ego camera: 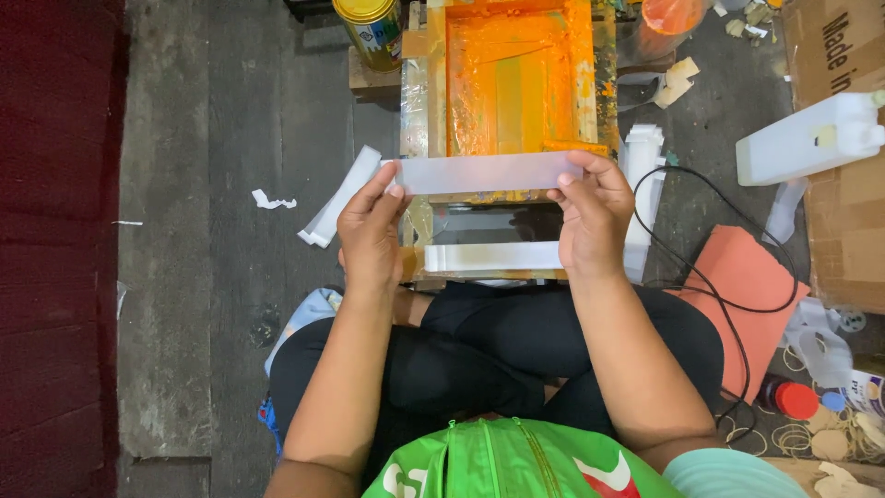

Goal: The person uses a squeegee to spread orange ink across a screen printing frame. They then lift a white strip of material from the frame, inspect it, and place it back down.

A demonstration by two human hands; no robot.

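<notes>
A long translucent white strip point(489, 172) is held level between both hands, above the near edge of an orange-stained printing frame point(516, 78). My left hand point(371, 232) pinches the strip's left end with thumb and fingers. My right hand point(593, 217) pinches its right end. Below the strip, a second white strip point(493, 256) lies flat on the glass plate of the wooden frame. I sit cross-legged in dark trousers, knees just under the hands.
A stack of white strips point(339, 197) lies on the concrete floor at the left, another stack point(641, 166) at the right. A yellow-lidded can point(369, 28), a black cable point(710, 240), an orange mat point(747, 295), a white jug point(811, 138) and a cardboard box point(843, 212) surround the frame.
</notes>
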